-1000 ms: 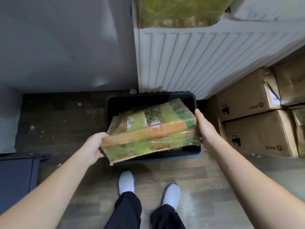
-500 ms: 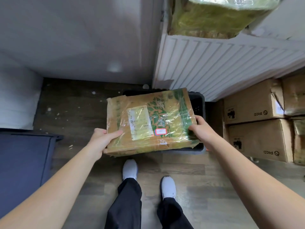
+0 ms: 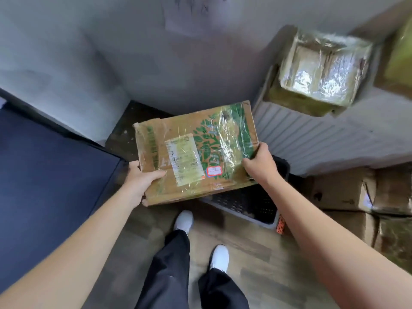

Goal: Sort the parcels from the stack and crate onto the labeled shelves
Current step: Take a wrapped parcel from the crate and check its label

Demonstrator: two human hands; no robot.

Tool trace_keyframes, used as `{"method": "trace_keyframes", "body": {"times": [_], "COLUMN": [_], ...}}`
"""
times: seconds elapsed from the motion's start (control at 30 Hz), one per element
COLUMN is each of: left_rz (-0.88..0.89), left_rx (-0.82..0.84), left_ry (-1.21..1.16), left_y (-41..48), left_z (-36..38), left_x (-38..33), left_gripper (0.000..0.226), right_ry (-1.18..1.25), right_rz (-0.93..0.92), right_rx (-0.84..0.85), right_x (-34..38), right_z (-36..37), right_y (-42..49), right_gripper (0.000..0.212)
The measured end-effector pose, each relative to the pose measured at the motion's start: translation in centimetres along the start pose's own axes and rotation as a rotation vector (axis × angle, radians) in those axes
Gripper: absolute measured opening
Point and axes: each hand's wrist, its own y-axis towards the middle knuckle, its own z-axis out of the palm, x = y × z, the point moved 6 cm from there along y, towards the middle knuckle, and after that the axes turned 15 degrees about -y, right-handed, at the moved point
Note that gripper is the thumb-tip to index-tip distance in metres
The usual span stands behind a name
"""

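Note:
I hold a flat cardboard parcel wrapped in clear film, printed with green leaves, face up in front of me. It carries a white shipping label and a small red-bordered sticker. My left hand grips its near left edge, thumb on top. My right hand grips its right edge. The black crate stands on the floor below and to the right of the parcel, partly hidden by it.
A film-wrapped box sits on top of the white radiator at the upper right. Brown cartons are stacked at the right. A dark blue surface fills the left. My feet stand on the wood floor below.
The parcel has come up out of the crate and turned face up. My view has swung left, so crate, radiator and cartons have shifted right.

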Motion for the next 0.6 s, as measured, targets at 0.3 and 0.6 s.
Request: {"method": "trace_keyframes", "body": {"times": [0.3, 0.6], "left_rz": [0.065, 0.782], "left_rx": [-0.138, -0.575], "left_ry": [-0.214, 0.328], "left_y": [-11.2, -23.1], "left_z": [-8.9, -14.5], "left_x": [-4.9, -14.9], "left_gripper": [0.099, 0.06], "right_ry": [-0.089, -0.356], "right_rz": [-0.345, -0.804], "right_rx": [-0.193, -0.412], "right_x": [16.6, 31.5], "right_z": [-8.9, -10.8], "right_y": [-4.4, -14.3], "right_gripper": [0.029, 0.014]}}
